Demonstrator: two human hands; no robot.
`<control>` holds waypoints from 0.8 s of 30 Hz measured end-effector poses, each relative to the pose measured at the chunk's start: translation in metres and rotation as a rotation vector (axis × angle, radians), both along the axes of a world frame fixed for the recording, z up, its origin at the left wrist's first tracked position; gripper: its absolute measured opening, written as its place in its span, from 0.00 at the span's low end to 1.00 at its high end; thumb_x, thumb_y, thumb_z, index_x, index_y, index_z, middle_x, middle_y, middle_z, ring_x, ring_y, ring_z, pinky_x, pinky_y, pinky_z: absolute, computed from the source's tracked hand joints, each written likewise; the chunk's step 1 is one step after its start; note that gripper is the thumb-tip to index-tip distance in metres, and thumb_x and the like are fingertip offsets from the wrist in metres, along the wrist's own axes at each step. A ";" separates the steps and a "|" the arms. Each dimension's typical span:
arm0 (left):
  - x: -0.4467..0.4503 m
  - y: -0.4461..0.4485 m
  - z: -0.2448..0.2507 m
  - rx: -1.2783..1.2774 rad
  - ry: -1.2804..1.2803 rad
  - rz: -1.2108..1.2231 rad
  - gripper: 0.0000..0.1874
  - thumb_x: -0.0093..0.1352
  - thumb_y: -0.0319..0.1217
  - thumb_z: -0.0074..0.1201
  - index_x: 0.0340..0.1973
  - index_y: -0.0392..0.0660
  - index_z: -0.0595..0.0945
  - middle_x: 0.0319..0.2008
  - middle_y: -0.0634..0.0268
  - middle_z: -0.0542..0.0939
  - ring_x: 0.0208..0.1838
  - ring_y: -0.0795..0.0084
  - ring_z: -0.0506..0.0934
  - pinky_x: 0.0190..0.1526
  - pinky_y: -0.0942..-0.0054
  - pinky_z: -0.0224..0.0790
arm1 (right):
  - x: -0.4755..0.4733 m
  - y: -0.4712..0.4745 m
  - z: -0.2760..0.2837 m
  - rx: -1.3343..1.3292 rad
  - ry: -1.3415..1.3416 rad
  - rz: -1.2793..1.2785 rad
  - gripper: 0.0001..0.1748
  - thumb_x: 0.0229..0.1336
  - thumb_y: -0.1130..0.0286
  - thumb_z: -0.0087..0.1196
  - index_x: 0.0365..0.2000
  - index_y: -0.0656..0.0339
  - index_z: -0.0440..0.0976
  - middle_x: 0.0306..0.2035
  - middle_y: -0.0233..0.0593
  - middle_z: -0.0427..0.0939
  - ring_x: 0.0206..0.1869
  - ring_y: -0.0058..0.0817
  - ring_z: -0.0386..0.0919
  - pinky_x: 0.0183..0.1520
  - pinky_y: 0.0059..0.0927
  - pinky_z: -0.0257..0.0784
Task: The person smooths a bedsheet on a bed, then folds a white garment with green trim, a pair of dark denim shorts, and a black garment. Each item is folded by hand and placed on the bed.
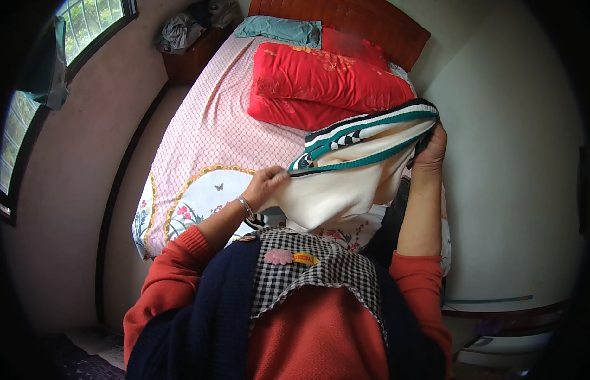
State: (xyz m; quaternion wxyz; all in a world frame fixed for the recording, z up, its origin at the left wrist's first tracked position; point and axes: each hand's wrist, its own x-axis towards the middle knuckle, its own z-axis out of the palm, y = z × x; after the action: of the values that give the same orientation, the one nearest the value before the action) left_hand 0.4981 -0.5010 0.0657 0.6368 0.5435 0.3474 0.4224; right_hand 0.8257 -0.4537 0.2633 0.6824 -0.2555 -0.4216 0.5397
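Observation:
A cream knitted garment [333,194] with ribbed edging in green, white and black hangs stretched between my two hands above the bed. My left hand [266,186], with a silver bracelet at the wrist, grips the edging at its near left end. At the far right end, my right hand [432,147] holds the same ribbed band; its fingers are partly hidden behind the cloth. The band gapes, so the garment's inside shows, along with a black-and-white checked strip. Beneath lies the bed's pink patterned sheet [200,133], with a flowered white panel near me.
Folded red quilts [323,80] lie across the bed, with a teal pillow [280,31] behind them by the wooden headboard [342,19]. Dark cloth [390,223] lies at the bed's right side. Clothes [181,31] top a bedside cabinet [195,57]. A wall [504,190] stands close on the right.

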 end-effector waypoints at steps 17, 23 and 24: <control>0.031 0.062 0.042 0.335 0.504 -0.086 0.15 0.69 0.30 0.53 0.49 0.39 0.76 0.34 0.65 0.80 0.36 0.77 0.75 0.41 0.76 0.70 | 0.009 -0.033 -0.018 0.117 0.114 0.311 0.11 0.62 0.63 0.49 0.39 0.57 0.77 0.36 0.38 0.81 0.38 0.28 0.79 0.46 0.30 0.74; 0.020 0.058 0.067 -0.028 0.169 -0.138 0.12 0.71 0.31 0.50 0.47 0.37 0.77 0.37 0.66 0.78 0.39 0.79 0.74 0.40 0.77 0.68 | 0.062 -0.044 -0.059 -0.512 -1.189 -0.523 0.19 0.51 0.77 0.46 0.46 0.63 0.71 0.45 0.41 0.77 0.49 0.31 0.75 0.54 0.30 0.68; 0.025 0.055 0.070 -0.027 0.279 -0.166 0.12 0.71 0.32 0.50 0.46 0.38 0.77 0.36 0.66 0.79 0.38 0.79 0.74 0.40 0.77 0.68 | 0.051 -0.047 -0.074 -0.381 -1.192 -0.447 0.22 0.50 0.77 0.46 0.49 0.63 0.70 0.49 0.43 0.75 0.53 0.33 0.73 0.57 0.32 0.67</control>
State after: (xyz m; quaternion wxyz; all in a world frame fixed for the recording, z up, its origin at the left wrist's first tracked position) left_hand 0.5229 -0.4464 0.1352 0.6222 0.6152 0.3921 0.2841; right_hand 0.8769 -0.5007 0.1893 0.3707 -0.7077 -0.5610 0.2165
